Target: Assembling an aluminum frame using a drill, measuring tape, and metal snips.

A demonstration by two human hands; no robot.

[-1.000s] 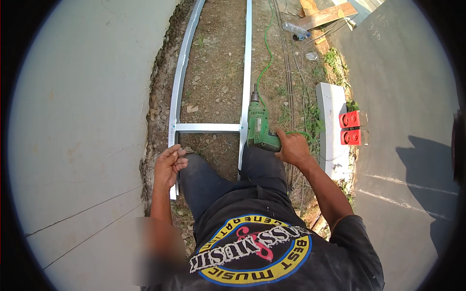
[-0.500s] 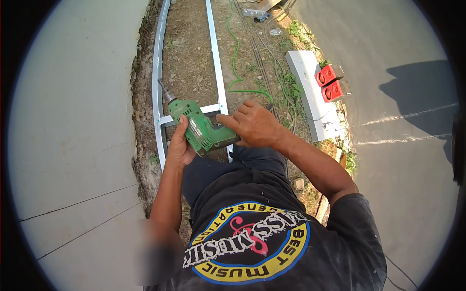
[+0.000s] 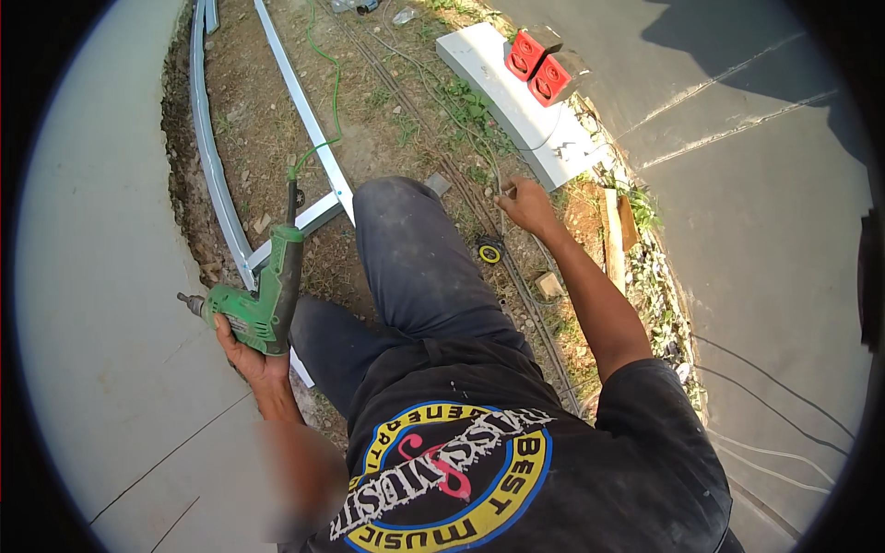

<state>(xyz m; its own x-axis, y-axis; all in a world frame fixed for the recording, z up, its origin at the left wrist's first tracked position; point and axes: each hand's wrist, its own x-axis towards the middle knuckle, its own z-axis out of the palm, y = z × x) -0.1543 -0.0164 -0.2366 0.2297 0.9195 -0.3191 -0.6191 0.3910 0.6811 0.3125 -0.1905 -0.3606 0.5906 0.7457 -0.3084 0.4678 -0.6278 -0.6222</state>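
Observation:
A green power drill [image 3: 269, 300] rests in my left hand [image 3: 247, 358], its bit pointing left over the wall and its handle turned up and away from me. The fingers close around the motor body from below. A green cord [image 3: 318, 145] runs from the handle's end toward the far ground. Off to the right, my right hand [image 3: 527, 205] hangs over the ground with fingers curled, near thin grey cables; whatever it may hold is hidden. Below it lies a round black and yellow tape measure [image 3: 489, 252]. A silvery metal frame [image 3: 318, 214] with a crossbar lies beyond my knees.
A white block-like beam [image 3: 516, 115] lies at the right, with a red socket box [image 3: 537, 66] on it. Wood pieces [image 3: 613, 240] and a small wood block [image 3: 549, 285] are near my right arm. Pale walls rise on both sides of the strip of soil.
My right hand has let go of the drill and moved right. My left hand has carried the drill left and down, turning it. The view has shifted, and a raised knee shows.

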